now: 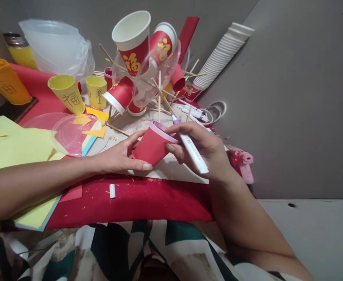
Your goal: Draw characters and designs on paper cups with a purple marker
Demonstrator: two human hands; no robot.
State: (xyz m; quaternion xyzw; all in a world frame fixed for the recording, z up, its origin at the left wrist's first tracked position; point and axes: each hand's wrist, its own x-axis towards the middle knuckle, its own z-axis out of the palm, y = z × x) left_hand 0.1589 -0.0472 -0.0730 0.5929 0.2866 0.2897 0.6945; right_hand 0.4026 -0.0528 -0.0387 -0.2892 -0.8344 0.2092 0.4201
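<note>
A red paper cup [152, 145] with a purple-pink rim is tilted in front of me. My left hand [130, 154] is closed around its left side and base, thumb along the bottom. My right hand [202, 146] holds a white marker [193, 154] with a purple tip end pointing up and left. Its thumb and fingers also touch the cup near the rim. A small white marker cap [112, 191] lies on the red cloth below my left hand.
Red-and-white cups [132, 43] with gold characters stand joined with clear plastic lids and sticks behind. Yellow paper cups [67, 95] are at left. A stack of white cups [222, 56] leans at right. A pink glue gun [243, 160] sits by the right edge; yellow paper [19, 140] lies at left.
</note>
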